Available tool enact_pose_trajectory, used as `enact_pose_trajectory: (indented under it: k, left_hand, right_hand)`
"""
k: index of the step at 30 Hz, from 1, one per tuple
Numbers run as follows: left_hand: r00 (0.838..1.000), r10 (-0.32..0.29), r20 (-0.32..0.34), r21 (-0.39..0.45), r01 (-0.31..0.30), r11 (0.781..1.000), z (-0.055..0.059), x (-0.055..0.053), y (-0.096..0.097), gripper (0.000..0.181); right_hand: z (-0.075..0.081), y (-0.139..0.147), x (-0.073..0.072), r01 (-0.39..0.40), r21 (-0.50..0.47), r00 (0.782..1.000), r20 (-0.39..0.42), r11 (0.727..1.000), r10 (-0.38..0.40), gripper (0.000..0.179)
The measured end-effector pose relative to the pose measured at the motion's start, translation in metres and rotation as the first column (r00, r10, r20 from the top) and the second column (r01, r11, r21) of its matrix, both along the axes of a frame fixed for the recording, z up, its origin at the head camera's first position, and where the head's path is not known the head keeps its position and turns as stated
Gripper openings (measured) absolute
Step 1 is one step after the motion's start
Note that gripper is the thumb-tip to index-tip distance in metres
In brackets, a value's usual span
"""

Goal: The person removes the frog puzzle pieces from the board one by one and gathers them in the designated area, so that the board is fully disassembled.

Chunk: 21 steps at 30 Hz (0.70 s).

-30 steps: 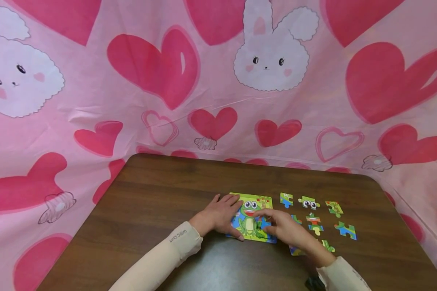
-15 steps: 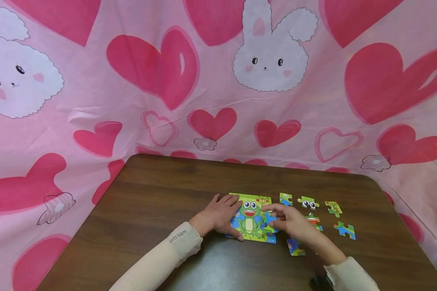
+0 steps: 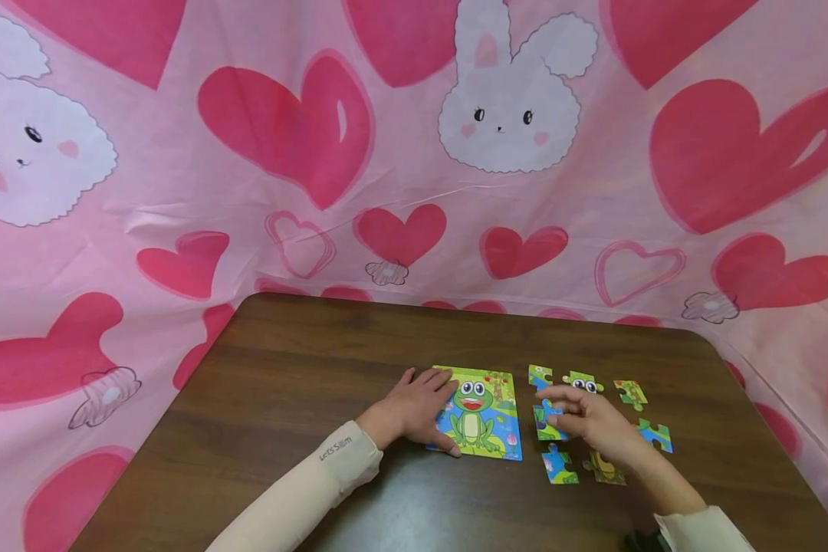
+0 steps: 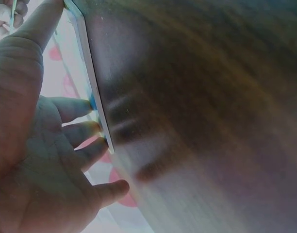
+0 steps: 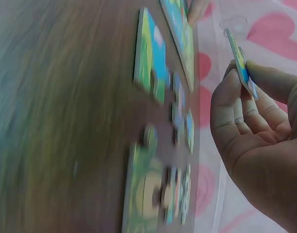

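My left hand (image 3: 419, 408) rests spread on the left side of a square frog-picture puzzle board (image 3: 474, 425). In the left wrist view its fingers touch the board's thin edge. To the right of the board, my right hand (image 3: 593, 425) pinches a jigsaw piece (image 5: 239, 63) between thumb and fingers. That piece has blue and green on it and stands on edge above the table in the right wrist view. Below this hand lie a blue-and-green corner piece (image 3: 559, 466) and a yellow-green piece (image 3: 607, 469). The right hand partly covers the middle pieces.
Behind the right hand lie a flower piece (image 3: 540, 376), a piece with frog eyes (image 3: 583, 382) and a tree piece (image 3: 632, 393). Another blue-green piece (image 3: 655, 435) is farther right. The brown wooden table (image 3: 331, 345) meets a pink heart-and-bunny cloth (image 3: 400, 176) at the back.
My right hand has moved right, away from the board's right edge, carrying the jigsaw piece over to the loose ones. The left hand has stayed on the board.
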<state>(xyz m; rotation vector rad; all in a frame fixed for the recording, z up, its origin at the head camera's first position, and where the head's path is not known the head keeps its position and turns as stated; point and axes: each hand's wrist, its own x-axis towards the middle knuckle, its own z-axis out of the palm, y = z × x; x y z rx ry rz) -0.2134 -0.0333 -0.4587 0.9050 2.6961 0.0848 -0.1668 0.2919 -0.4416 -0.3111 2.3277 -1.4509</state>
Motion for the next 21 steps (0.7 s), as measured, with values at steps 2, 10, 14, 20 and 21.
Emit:
enact_pose_trajectory:
  k: [2,10,14,20,21]
  left_hand:
    - [1.0,-0.001,-0.006,-0.004,0.001,1.0,0.0,0.0,0.0,0.111]
    - [1.0,0.014,0.001,-0.005,-0.014,1.0,0.001,0.002,0.001,0.109]
    - [1.0,0.021,0.008,-0.003,-0.02,1.0,0.001,0.002,0.0,0.109]
    - [1.0,0.021,0.016,0.0,-0.021,1.0,0.0,0.001,0.001,0.109]
    - [1.0,0.02,0.019,0.0,-0.02,1.0,0.0,0.001,0.001,0.109]
  right_hand:
    - [0.0,0.009,0.003,0.014,0.0,1.0,0.001,1.0,-0.014,0.05]
    - [0.0,0.046,0.016,0.088,0.026,0.996,0.018,0.996,-0.088,0.048]
    - [-0.005,0.062,0.02,0.13,0.04,0.991,0.023,0.991,-0.131,0.044]
    - [-0.009,0.081,0.027,0.175,0.093,0.983,0.042,0.98,-0.179,0.047]
    - [-0.009,0.083,0.029,0.183,0.108,0.981,0.044,0.977,-0.189,0.048]
